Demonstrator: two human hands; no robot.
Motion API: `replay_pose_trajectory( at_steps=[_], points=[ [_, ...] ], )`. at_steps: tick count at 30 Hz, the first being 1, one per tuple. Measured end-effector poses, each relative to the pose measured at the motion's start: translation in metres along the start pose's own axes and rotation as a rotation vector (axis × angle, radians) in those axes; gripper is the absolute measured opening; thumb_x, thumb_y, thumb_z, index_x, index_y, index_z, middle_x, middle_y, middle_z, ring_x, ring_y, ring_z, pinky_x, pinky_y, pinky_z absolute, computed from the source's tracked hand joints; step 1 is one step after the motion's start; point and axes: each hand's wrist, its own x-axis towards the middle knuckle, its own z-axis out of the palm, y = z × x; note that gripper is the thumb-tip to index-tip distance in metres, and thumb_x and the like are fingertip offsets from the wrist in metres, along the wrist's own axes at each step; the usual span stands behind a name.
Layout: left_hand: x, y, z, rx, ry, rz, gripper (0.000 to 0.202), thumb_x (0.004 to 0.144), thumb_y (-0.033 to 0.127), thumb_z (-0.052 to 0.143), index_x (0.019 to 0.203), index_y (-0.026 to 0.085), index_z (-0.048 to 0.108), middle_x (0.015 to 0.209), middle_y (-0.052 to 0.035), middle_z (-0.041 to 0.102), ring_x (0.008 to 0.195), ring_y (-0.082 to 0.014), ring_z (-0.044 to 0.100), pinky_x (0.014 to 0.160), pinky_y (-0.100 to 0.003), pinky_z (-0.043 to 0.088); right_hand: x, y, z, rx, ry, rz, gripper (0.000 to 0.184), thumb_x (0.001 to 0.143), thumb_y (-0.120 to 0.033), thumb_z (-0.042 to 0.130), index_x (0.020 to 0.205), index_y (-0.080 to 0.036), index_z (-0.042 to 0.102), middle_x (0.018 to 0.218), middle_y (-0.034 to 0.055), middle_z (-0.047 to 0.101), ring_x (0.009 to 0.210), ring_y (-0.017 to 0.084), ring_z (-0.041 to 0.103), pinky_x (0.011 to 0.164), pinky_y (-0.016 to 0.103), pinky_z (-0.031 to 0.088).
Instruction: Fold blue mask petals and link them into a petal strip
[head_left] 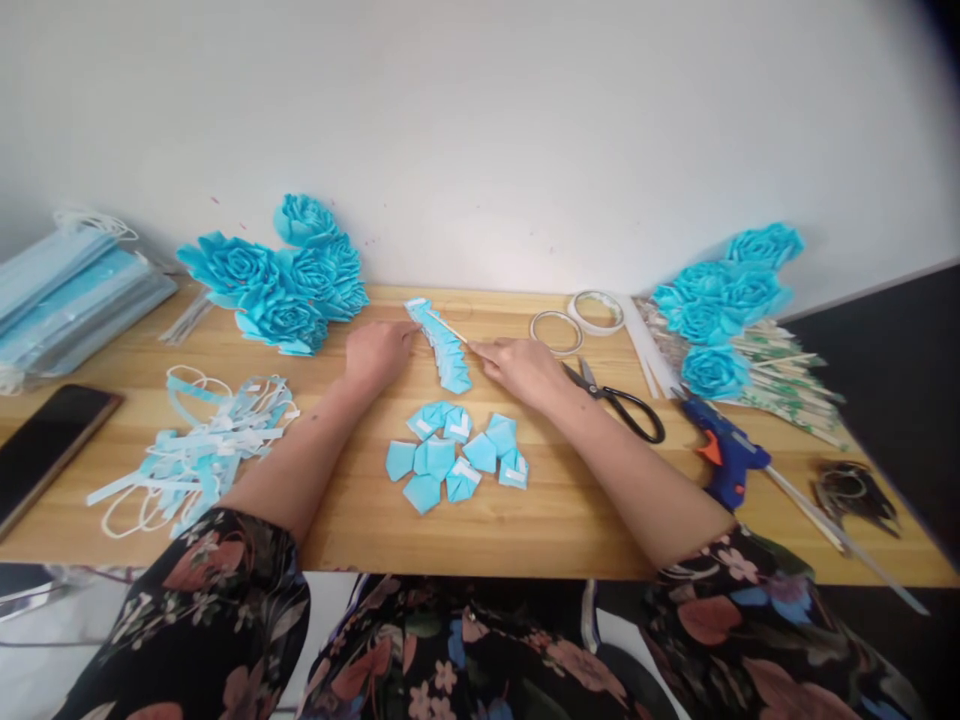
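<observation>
A row of folded blue petals [443, 347] lies on the wooden table [555, 520], stuck along a thin stick. My left hand [376, 352] rests closed at the row's far left end, fingertips touching it. My right hand [517, 366] is closed in a pinch on the stick's near end beside the row. Several loose folded blue petals [453, 455] lie in a cluster just in front of both hands.
Blue paper roses [279, 277] stand back left, more roses [724, 300] on sticks back right. Two tape rolls [576, 320], black scissors [619, 400], a blue glue gun [724, 450], cut mask strips [199, 445], stacked face masks [67, 295] and a phone [45, 445] lie around.
</observation>
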Motion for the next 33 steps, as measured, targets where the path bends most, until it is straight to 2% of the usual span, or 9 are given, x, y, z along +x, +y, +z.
replay_pose_trajectory(
  at_steps=[5,9,12,16,19,23,27,33],
  points=[
    [-0.001,-0.001,0.002,-0.022,0.018,0.007,0.045,0.096,0.030,0.037,0.127,0.030,0.069,0.119,-0.0091,0.073,0.106,-0.0307,0.068,0.085,-0.039,0.051,-0.012,0.004,0.000,0.118,0.031,0.077,0.042,0.092,-0.018,0.047,0.127,-0.028,0.067,0.111,0.0057,0.076,0.092,0.020,0.071,0.068,0.025,0.042],
    [0.000,-0.007,0.007,-0.097,0.034,-0.017,0.042,0.095,0.031,0.041,0.124,0.031,0.071,0.120,-0.0057,0.073,0.109,-0.0271,0.067,0.089,-0.036,0.051,-0.014,0.006,0.000,0.239,0.082,0.137,0.042,0.092,-0.018,0.048,0.128,-0.027,0.067,0.105,0.0043,0.078,0.087,0.018,0.071,0.069,0.024,0.042],
    [0.003,-0.015,0.012,-0.247,0.090,-0.037,0.042,0.093,0.028,0.042,0.122,0.031,0.072,0.123,-0.0016,0.072,0.111,-0.0235,0.067,0.090,-0.031,0.051,-0.011,0.003,0.004,0.296,0.147,0.112,0.043,0.093,-0.017,0.047,0.131,-0.025,0.065,0.102,0.0044,0.077,0.085,0.016,0.070,0.069,0.023,0.041],
    [0.006,-0.021,0.016,-0.395,0.175,-0.042,0.045,0.092,0.021,0.038,0.121,0.025,0.073,0.125,0.0006,0.071,0.115,-0.0189,0.066,0.093,-0.027,0.051,-0.010,0.002,0.011,0.274,0.159,0.068,0.040,0.095,-0.019,0.047,0.129,-0.024,0.067,0.099,0.0055,0.077,0.082,0.016,0.069,0.068,0.024,0.040],
    [0.007,-0.019,0.015,-0.324,0.176,-0.041,0.043,0.093,0.024,0.041,0.122,0.027,0.072,0.125,-0.0003,0.071,0.115,-0.0211,0.065,0.094,-0.030,0.050,-0.014,0.005,0.012,0.263,0.166,0.053,0.039,0.095,-0.019,0.047,0.129,-0.025,0.067,0.103,0.0051,0.077,0.084,0.016,0.070,0.068,0.024,0.041],
    [0.009,-0.012,0.009,-0.122,0.090,-0.037,0.042,0.095,0.032,0.041,0.127,0.032,0.069,0.121,-0.0046,0.073,0.111,-0.0274,0.067,0.089,-0.036,0.050,-0.016,0.008,0.011,0.255,0.139,0.033,0.040,0.095,-0.019,0.047,0.129,-0.027,0.066,0.115,0.0045,0.075,0.096,0.017,0.071,0.074,0.024,0.045],
    [0.008,-0.007,0.002,-0.012,0.039,-0.060,0.043,0.096,0.030,0.039,0.127,0.031,0.069,0.115,-0.0092,0.074,0.105,-0.0297,0.068,0.084,-0.037,0.050,-0.014,0.006,0.009,0.206,0.078,0.046,0.041,0.094,-0.017,0.047,0.128,-0.029,0.067,0.119,0.0037,0.074,0.102,0.019,0.070,0.077,0.025,0.048],
    [-0.005,-0.005,-0.001,-0.140,0.173,-0.013,0.043,0.092,0.023,0.042,0.123,0.028,0.072,0.117,-0.0051,0.074,0.105,-0.0250,0.069,0.085,-0.032,0.050,-0.013,0.003,0.008,0.169,0.074,0.060,0.041,0.094,-0.018,0.048,0.128,-0.031,0.067,0.119,0.0026,0.074,0.099,0.020,0.072,0.074,0.025,0.048]
  ],
)
